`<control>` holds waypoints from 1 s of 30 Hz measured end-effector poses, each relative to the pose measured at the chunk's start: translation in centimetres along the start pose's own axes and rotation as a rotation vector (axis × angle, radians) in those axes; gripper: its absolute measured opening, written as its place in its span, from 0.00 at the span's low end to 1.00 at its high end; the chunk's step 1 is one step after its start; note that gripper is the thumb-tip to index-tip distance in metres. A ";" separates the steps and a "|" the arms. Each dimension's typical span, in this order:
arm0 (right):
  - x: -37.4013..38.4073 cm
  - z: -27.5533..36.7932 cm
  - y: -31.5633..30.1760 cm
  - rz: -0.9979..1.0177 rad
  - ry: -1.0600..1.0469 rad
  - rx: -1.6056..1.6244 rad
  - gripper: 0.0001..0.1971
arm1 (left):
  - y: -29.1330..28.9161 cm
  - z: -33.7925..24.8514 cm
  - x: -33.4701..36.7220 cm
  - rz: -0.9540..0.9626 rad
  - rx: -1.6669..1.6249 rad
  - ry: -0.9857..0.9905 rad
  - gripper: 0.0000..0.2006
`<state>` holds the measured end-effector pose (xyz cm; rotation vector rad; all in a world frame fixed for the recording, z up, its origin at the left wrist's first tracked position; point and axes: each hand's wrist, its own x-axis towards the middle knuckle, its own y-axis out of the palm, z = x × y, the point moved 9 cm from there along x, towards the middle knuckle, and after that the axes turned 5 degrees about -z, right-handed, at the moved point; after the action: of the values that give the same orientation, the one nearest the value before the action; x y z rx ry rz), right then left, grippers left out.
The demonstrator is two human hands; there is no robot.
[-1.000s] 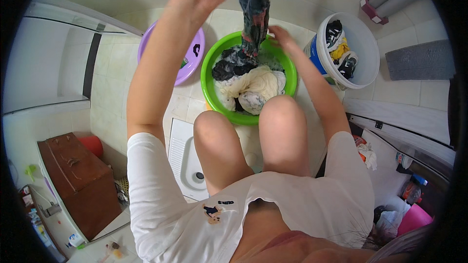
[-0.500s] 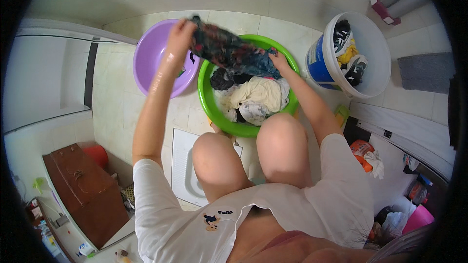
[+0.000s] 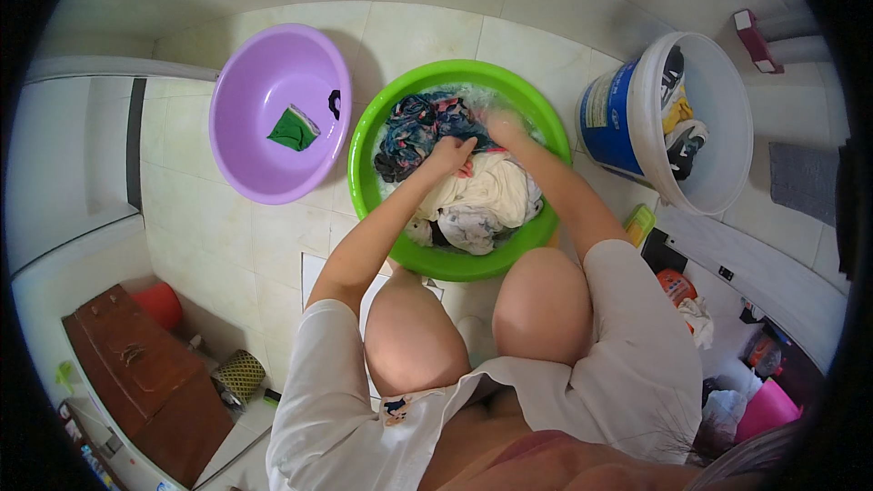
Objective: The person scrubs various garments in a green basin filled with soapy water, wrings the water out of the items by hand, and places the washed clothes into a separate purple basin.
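A green basin (image 3: 364,218) stands on the floor before my knees, holding sudsy water and wet laundry. Inside, a dark blue floral garment (image 3: 414,127) lies bunched along the far left side. My left hand (image 3: 450,156) is closed on its near edge, beside some pinkish-red cloth. Smeared by motion, my right hand (image 3: 503,125) is down in the suds at the garment's right end; its fingers cannot be made out. A cream cloth (image 3: 486,186) is heaped just below both hands, with a pale grey-white cloth (image 3: 468,225) nearer me.
To the left, a purple basin (image 3: 241,159) contains a green cloth (image 3: 294,129) and a small black item (image 3: 334,105). A tilted white-and-blue bucket (image 3: 618,123) with shoes (image 3: 687,147) stands at right. A brown cabinet (image 3: 136,373) is at lower left, near a woven basket (image 3: 240,375).
The floral garment has come down from being stretched in the air into the green basin. My left hand has moved right and nearer me, leaving the purple basin uncovered.
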<state>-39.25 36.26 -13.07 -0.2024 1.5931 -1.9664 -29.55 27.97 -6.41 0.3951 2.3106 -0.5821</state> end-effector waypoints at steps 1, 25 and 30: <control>0.5 0.0 -0.1 0.033 0.043 0.097 0.10 | 0.5 1.8 0.3 0.006 -0.378 -0.166 0.23; -1.6 0.0 2.9 0.047 0.306 0.290 0.21 | -2.9 12.1 6.8 -0.548 -0.660 -0.183 0.30; -0.4 1.6 -3.8 -0.353 0.174 0.662 0.16 | -2.7 8.4 4.0 -0.587 -1.077 -0.291 0.26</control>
<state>-39.46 35.55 -9.03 -0.0436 0.9591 -2.7340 -28.76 21.85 -13.90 -0.8292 2.0758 0.3759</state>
